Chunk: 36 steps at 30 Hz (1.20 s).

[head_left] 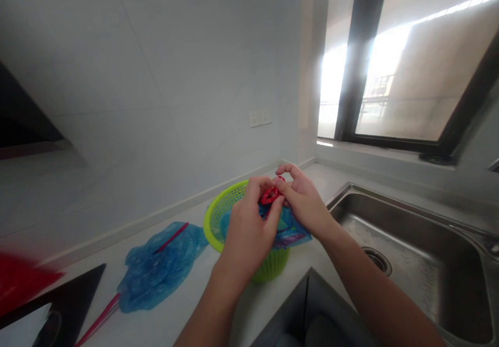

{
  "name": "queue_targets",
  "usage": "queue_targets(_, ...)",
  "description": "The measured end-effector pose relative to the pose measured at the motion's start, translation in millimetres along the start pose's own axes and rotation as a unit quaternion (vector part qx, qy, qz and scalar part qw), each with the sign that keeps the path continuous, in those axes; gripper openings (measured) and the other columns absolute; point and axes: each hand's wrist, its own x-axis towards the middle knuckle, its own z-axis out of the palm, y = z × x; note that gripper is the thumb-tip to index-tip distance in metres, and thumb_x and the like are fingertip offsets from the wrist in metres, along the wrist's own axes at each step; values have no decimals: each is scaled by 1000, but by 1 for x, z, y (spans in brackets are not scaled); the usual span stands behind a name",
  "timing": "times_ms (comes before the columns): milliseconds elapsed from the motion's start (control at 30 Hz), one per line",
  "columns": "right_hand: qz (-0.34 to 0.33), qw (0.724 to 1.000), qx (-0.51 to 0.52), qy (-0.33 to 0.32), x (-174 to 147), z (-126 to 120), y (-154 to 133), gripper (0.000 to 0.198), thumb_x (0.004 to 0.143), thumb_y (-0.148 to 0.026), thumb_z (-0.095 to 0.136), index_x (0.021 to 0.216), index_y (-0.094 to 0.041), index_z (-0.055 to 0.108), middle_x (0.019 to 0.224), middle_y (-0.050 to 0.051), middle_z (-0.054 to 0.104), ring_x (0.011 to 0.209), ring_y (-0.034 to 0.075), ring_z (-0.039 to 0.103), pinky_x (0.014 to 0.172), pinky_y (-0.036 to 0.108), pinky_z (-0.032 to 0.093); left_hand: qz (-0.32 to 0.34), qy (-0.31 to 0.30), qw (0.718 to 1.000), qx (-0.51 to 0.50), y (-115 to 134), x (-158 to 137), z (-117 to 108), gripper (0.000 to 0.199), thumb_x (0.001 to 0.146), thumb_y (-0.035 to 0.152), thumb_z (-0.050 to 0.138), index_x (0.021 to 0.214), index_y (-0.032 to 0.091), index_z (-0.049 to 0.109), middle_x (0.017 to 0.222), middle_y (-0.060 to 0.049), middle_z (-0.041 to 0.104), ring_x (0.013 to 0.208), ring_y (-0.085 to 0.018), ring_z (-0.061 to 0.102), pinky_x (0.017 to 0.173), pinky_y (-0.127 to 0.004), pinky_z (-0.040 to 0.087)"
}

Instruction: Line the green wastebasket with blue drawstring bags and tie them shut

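My left hand (253,225) and my right hand (306,201) meet above a lime-green plastic basket (214,214). Between their pinched fingertips is a looped red drawstring (270,195), which looks knotted or bunched. Below it a blue plastic bag (286,222) hangs under my fingers, with a dark purple patch near its lower edge. More blue shows inside the basket through its slotted wall, partly hidden by my left hand. To the left, a crumpled blue plastic bag (163,269) with reddish-pink drawstrings (171,238) lies spread on the counter.
A stainless steel sink (413,264) is set into the white counter (198,290) on the right. The black edge of a cooktop (74,295) and a blurred red bag-like thing (23,279) lie at far left. Wall sockets (260,118) and a window (405,76) are behind.
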Motion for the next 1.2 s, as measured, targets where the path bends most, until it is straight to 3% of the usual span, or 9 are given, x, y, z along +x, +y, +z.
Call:
queue_targets(133, 6, 1000, 10, -3, -1, 2, 0, 31, 95, -44, 61, 102, -27, 37, 68, -8, 54, 55, 11, 46, 51, 20, 35, 21, 9, 999, 48, -6, 5, -6, 9, 97, 19, 60, 101, 24, 67, 99, 0, 72, 89, -17, 67, 83, -28, 49)
queue_targets(233, -46, 993, -103, -33, -6, 2, -7, 21, 93, -29, 60, 97, -26, 39, 79, -4, 58, 67, 14, 52, 62, 25, 43, 24, 62, 993, 101, -14, 8, -11, 12, 97, 20, 60, 102, 22, 70, 100, -2, 73, 91, -18, 67, 85, -30, 49)
queue_targets(367, -193, 908, -365, -75, -10, -4, -14, 15, 87, -7, 53, 84, -21, 56, 90, 2, 62, 89, 19, 56, 86, 34, 45, 39, 55, 988, 141, -21, 10, -20, 16, 97, 20, 57, 101, 22, 73, 101, -4, 72, 94, -20, 66, 87, -32, 48)
queue_targets(433, -255, 866, -426, -60, -8, -7, -11, 23, 88, -3, 50, 84, -21, 64, 96, 5, 66, 97, 22, 57, 93, 38, 44, 21, 16, 991, 132, -23, 11, -26, 17, 97, 21, 58, 100, 22, 74, 100, -3, 72, 94, -21, 66, 87, -32, 47)
queue_targets(533, -306, 836, -455, -11, -3, -9, -3, 27, 92, -5, 48, 89, -23, 69, 103, 6, 69, 100, 24, 57, 95, 41, 44, -54, -52, 995, 60, -26, 11, -35, 17, 96, 29, 60, 99, 23, 76, 99, -3, 73, 91, -21, 66, 83, -31, 47)
queue_targets(700, -288, 859, -421, -49, 0, -4, 2, 22, 92, -9, 53, 103, -20, 68, 116, 9, 66, 109, 24, 58, 100, 42, 45, -191, -99, 966, -143, -33, 15, -41, 27, 90, 43, 66, 91, 18, 77, 83, -5, 72, 72, -19, 62, 64, -27, 46)
queue_targets(833, -249, 880, -396, -85, -2, 0, -3, 11, 96, -23, 60, 87, -20, 66, 110, 8, 66, 106, 23, 59, 98, 40, 45, -249, -72, 927, -270, -41, 19, -40, 26, 78, 42, 78, 86, 17, 76, 80, -6, 70, 68, -18, 61, 63, -26, 48)
queue_targets(1067, -220, 891, -390, -79, -7, -18, -28, 26, 99, -28, 57, 77, -20, 66, 117, 8, 64, 112, 23, 57, 102, 41, 41, -187, 93, 969, -128, -60, 26, -56, 30, 78, 35, 75, 102, 17, 75, 85, -6, 70, 74, -18, 63, 66, -25, 49)
queue_targets(1200, -108, 882, -433, -149, -10, -58, -49, 28, 99, -33, 56, 77, -20, 67, 98, 6, 66, 90, 20, 60, 85, 36, 46, -179, 181, 959, -124, -88, 31, -87, 35, 68, 24, 71, 102, 16, 70, 69, 0, 62, 65, -16, 61, 68, -24, 50)
